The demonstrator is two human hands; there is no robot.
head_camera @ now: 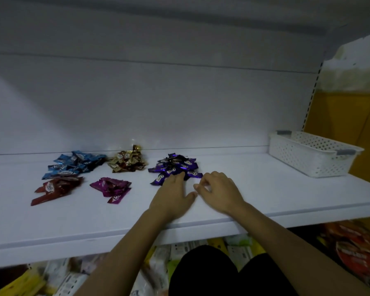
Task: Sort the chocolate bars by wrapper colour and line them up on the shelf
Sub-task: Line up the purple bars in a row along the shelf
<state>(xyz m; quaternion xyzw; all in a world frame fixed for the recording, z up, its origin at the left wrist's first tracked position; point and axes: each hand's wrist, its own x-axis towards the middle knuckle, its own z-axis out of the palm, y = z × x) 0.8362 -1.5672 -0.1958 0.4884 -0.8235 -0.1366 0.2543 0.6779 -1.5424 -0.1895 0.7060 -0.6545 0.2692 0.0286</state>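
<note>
Bars of chocolate are lying in five loose piles, one wrapper colour each, on the white shelf. Far left, close to the back wall, the blue pile is sitting. The gold pile is sitting just right of it, and the purple pile further right again, about mid-shelf. Nearer the front edge, the red pile is lying right up against the near side of the blue pile. The magenta pile is lying to the right of the red pile, apart from it and on the near side of the gold pile.

Both arms are reaching in over the front edge. The left hand is lying palm down with fingers straight, fingertips touching the near edge of the purple pile and grasping nothing. The right hand is resting just beside it, thumbs almost meeting, knuckles up and fingers curling under at the near right corner of the purple pile. That hand is blurring, so I cannot tell whether it is pinching a wrapper or clenching on nothing.

Far right, well apart from the piles, a white perforated basket with grey handles is standing on the shelf. Below the shelf, packaged goods are showing, too blurred to identify.
</note>
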